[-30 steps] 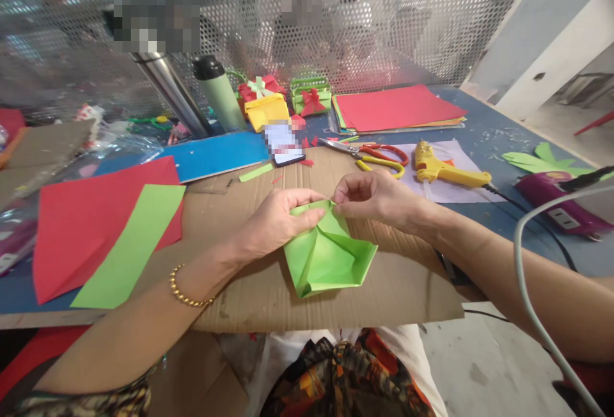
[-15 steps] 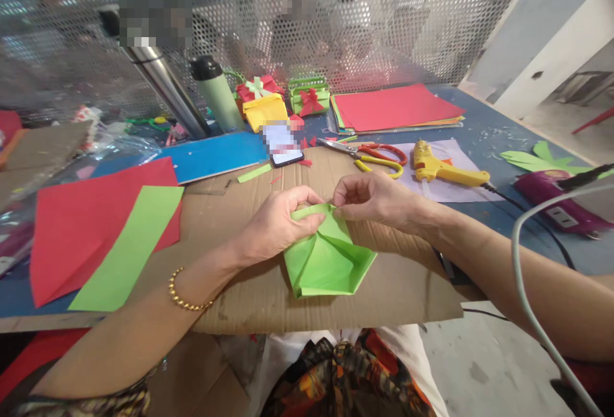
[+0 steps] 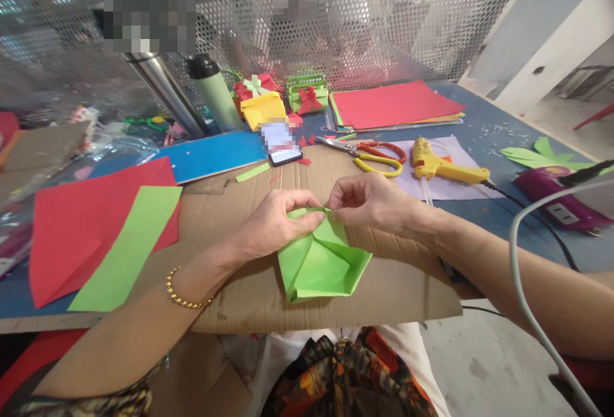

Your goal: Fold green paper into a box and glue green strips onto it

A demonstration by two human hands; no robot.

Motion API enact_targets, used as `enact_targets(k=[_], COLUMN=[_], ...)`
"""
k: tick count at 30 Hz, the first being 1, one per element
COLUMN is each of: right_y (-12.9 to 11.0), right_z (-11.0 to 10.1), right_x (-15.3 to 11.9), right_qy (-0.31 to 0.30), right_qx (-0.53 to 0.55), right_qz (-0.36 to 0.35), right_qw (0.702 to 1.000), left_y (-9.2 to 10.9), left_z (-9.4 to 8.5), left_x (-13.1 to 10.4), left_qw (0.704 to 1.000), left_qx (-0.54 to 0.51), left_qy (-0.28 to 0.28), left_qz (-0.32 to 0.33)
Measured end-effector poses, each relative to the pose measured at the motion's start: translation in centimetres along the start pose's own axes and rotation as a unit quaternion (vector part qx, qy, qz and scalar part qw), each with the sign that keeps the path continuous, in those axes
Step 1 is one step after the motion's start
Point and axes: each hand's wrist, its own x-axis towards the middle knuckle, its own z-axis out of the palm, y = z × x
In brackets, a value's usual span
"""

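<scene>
A folded green paper box (image 3: pixel 330 267) is held over a sheet of brown cardboard (image 3: pixel 230 302), its hollow side facing me. My left hand (image 3: pixel 283 222) pinches its upper left edge, thumb in front and fingers behind. At the top edge, close to the left fingertips, my right hand (image 3: pixel 362 203) pinches the paper between thumb and forefinger. Creases run down from the pinched spot into the hollow. The fingertips behind the paper are hidden.
Beyond my hands lie scissors (image 3: pixel 378 156), a yellow glue gun (image 3: pixel 444 167) and a phone (image 3: pixel 283 147). Red paper (image 3: pixel 91 225) and a green strip (image 3: pixel 127 247) are at left. Finished paper boxes (image 3: pixel 263 110) stand behind. A grey cable (image 3: pixel 515 263) hangs across the right.
The green paper box has shifted slightly left and tilted, and its hollow looks narrower. Both hands keep their pinch on its top edge.
</scene>
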Motion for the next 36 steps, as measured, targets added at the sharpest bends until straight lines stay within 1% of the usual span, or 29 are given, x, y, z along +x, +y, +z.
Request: enact_targets(k=[9, 15, 18, 20, 23, 25, 28, 31, 34, 36], right_y=[-0.6, -0.2, -0.3, -0.5, -0.7, -0.7, -0.5, -0.3, -0.2, -0.2], right_z=[0.5, 0.6, 0.2, -0.3, -1.1, -1.3, -1.2, -1.0, -0.9, -0.9], right_x=[-0.4, -0.4, -0.3, -0.3, -0.1, 0.0, 0.1, 0.1, 0.1, 0.0], right_qy=[0.007, -0.006, -0.023, -0.028, -0.016, -0.023, -0.044, -0.054, -0.053, -0.051], right_qx=[-0.032, -0.032, -0.029, -0.030, -0.043, -0.062, -0.110, -0.133, -0.144, -0.169], right_qz=[0.000, -0.002, -0.005, -0.019, -0.064, -0.085, -0.092, -0.090, -0.094, -0.111], right_qw=[0.999, 0.999, 0.999, 0.999, 0.997, 0.994, 0.989, 0.986, 0.984, 0.978], left_y=[-0.3, -0.4, -0.5, -0.6, -0.8, -0.8, -0.8, -0.8, -0.7, -0.7], left_z=[0.0, 0.0, 0.0, -0.1, -0.1, -0.1, -0.1, -0.1, -0.1, -0.1], left_x=[-0.1, -0.1, 0.0, 0.0, 0.0, 0.0, 0.0, 0.1, 0.0, 0.0], left_qw=[1.000, 1.000, 1.000, 0.999, 0.999, 0.999, 0.999, 0.998, 0.999, 0.999], left_qx=[-0.011, 0.000, 0.003, 0.003, 0.000, -0.001, -0.002, 0.001, 0.000, -0.001], left_qy=[0.014, 0.012, 0.021, 0.031, 0.037, 0.039, 0.044, 0.048, 0.045, 0.040], left_qz=[0.011, 0.013, 0.011, 0.013, 0.015, 0.021, 0.029, 0.032, 0.029, 0.020])
